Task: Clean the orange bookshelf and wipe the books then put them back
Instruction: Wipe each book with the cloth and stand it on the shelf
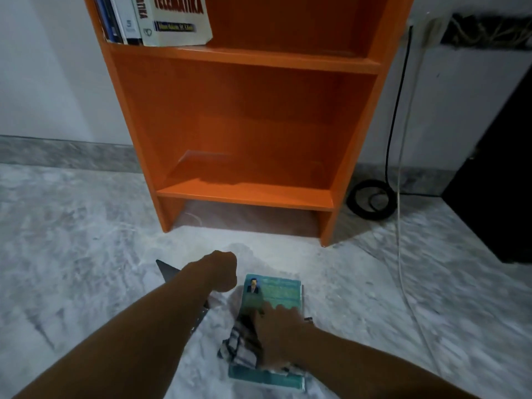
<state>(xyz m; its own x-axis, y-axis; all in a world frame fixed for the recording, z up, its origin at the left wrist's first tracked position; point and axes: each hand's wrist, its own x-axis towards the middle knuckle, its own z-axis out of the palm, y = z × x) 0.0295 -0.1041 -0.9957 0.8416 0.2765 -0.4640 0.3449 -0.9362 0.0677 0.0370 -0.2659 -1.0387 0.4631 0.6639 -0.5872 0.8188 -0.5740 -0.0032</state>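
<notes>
"What did the orange bookshelf [244, 122] hold?"

"In its upper compartment a row of books [121, 21] stood upright at the left end. A thick white book [178, 21] with red lettering leaned against them on the right. The compartment below showed only its orange boards."

"And where was the book being wiped?"

"The teal book [273, 292] lay flat on the marble floor [72, 254], in front of the shelf and apart from it. Whether more books lay beneath it could not be told."

"What was the person's right hand [279, 338] doing?"

"It rested on the near half of the cover, fingers laid out straight, the forefinger reaching forward. It pressed a checked cloth [239, 347] against the book, and the cloth bunched out at the left of the palm."

"And the left hand [223, 273]?"

"It hung bent at the wrist just left of the book's far corner, its back toward the camera. The fingers were hidden, so its grip could not be told. A dark flat thing [168, 272] lay on the floor under that forearm."

"Anything beside the shelf?"

"A black cable [371, 198] lay coiled at its right foot."
</notes>
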